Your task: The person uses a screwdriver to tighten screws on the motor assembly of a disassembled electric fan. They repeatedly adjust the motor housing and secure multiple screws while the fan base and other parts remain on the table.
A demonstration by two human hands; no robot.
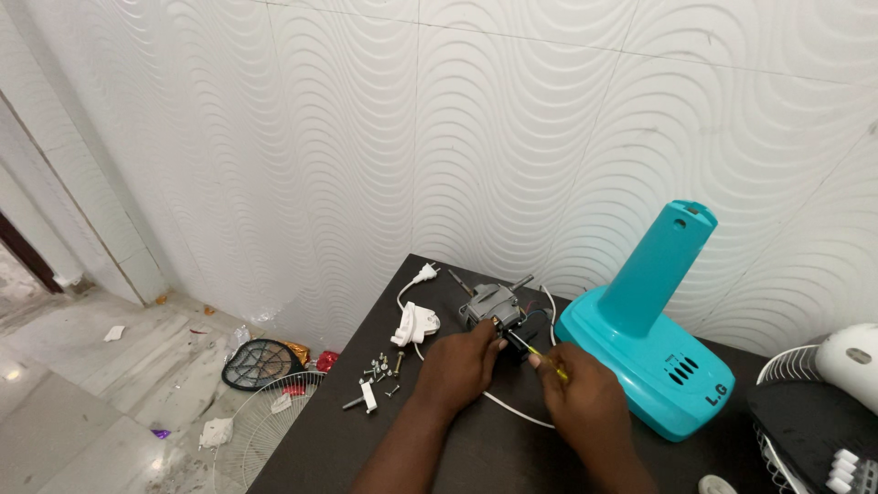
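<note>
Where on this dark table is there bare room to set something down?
Bare tabletop lies between the forearms, and at the near left edge below the screws. Crowded: around the motor, both hands, and the turquoise fan base.

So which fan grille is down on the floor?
The round wire fan grille left of the dark table lies flat on the floor. The other grille sits on the table's right edge, by the white fan part.

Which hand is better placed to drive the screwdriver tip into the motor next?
Right. The right hand already grips the yellow screwdriver, its tip pointed at the grey motor. The left hand is braced against the motor, steadying it on the dark table, so it looks committed to holding.
</note>
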